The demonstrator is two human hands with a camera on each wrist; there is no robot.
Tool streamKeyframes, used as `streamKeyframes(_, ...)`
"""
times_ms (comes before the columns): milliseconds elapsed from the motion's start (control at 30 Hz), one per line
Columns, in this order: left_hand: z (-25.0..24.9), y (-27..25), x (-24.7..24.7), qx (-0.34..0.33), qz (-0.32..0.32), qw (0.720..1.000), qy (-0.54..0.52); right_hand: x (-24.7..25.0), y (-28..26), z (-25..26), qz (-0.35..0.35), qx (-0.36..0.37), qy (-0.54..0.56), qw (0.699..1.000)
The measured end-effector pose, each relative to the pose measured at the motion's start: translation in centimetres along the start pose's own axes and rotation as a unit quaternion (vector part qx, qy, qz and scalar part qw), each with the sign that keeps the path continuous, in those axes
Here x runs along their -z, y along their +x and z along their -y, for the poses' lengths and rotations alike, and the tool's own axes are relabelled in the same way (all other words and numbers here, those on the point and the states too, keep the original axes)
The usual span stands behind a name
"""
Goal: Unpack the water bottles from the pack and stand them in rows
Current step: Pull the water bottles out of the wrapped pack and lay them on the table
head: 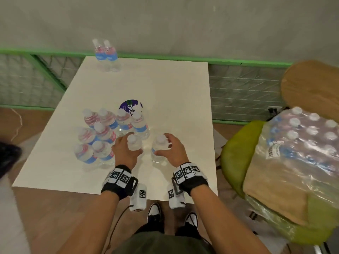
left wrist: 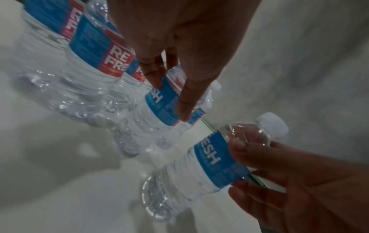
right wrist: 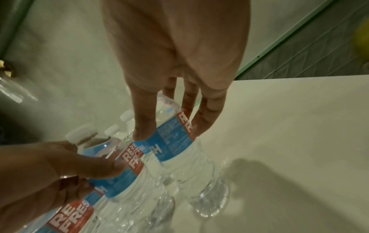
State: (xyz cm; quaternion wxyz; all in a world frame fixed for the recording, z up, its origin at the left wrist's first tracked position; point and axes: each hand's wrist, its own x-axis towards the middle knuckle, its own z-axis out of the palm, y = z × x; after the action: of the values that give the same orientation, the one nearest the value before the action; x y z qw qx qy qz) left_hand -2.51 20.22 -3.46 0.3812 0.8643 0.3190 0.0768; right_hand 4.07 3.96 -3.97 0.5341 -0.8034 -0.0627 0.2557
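Two clear water bottles with blue-and-red labels stand side by side on the white table [head: 174,92]. My left hand [head: 125,150] grips the left bottle [head: 134,143] near its label, with thumb and fingers on either side [left wrist: 169,96]. My right hand [head: 174,151] grips the right bottle [head: 158,149] the same way [right wrist: 172,130]. Several more bottles [head: 99,132] stand bunched just left of my left hand. Two bottles [head: 106,54] stand apart at the table's far edge. The plastic-wrapped pack [head: 300,140] holds several bottles and rests on a green chair [head: 236,147] to the right.
A purple round sticker [head: 128,105] lies on the table behind the bunch. A green-framed mesh fence [head: 238,61] runs behind the table. A round wooden top [head: 311,85] is at the far right. My feet [head: 155,213] are at the table's near edge.
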Motion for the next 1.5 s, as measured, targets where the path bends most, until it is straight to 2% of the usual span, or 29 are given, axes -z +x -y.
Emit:
streamKeyframes(100, 0.7, 1.2, 0.9, 0.01, -0.009, 1.0, -0.006, -2.2, 1.4, 1.1, -0.001, 0.008, -0.009, 1.0)
streamKeyframes(233, 0.5, 2.3, 1.5, -0.037, 0.012, 0.999, 0.024, -4.3, 2.5, 2.3, -0.02, 0.025, -0.017, 0.999)
streamKeyframes(433, 0.8, 3.5, 2.6, -0.046, 0.02, 0.998, -0.025, -6.0, 3.2, 3.2, -0.021, 0.026, -0.019, 0.999)
streamKeyframes(600, 0.6, 4.0, 3.4, -0.058, 0.041, 0.997, -0.024, -6.4, 3.4, 3.9, -0.024, 0.023, -0.031, 0.999)
streamKeyframes(900, -0.2, 3.1, 3.5, -0.084, 0.028, 0.996, -0.007, -6.1, 2.9, 3.7, -0.01, 0.029, -0.015, 0.999)
streamKeyframes(1000, -0.6, 2.8, 3.6, -0.094, 0.019, 0.995, 0.001, -5.6, 2.4, 3.7, 0.0, 0.034, 0.007, 0.999)
streamKeyframes(1100, -1.4, 2.3, 3.8, -0.091, -0.018, 0.996, 0.0, -4.6, 1.2, 4.1, 0.026, 0.039, 0.049, 0.998)
streamKeyframes(1166, -2.6, 1.6, 3.7, -0.115, -0.055, 0.992, 0.001, -3.5, 0.3, 4.0, 0.042, 0.018, 0.056, 0.997)
streamKeyframes(1266, -5.8, 0.5, 2.0, -0.206, -0.079, 0.975, 0.001, -0.9, -1.7, 2.6, 0.047, -0.022, 0.07, 0.996)
streamKeyframes(1300, -7.2, 0.0, 0.9, -0.236, -0.064, 0.97, -0.005, 0.4, -2.8, 1.8, 0.049, -0.033, 0.081, 0.995)
streamKeyframes(1366, -10.2, -1.3, -1.9, -0.278, 0.017, 0.96, -0.025, 3.6, -5.5, -0.3, 0.048, -0.059, 0.122, 0.99)
streamKeyframes(1433, -13.4, -3.2, -5.4, -0.305, 0.157, 0.938, -0.042, 7.5, -8.3, -3.0, 0.036, -0.092, 0.149, 0.984)
streamKeyframes(1500, -16.7, -5.6, -9.1, -0.329, 0.308, 0.892, -0.025, 11.7, -11.1, -6.3, -0.003, -0.146, 0.163, 0.976)
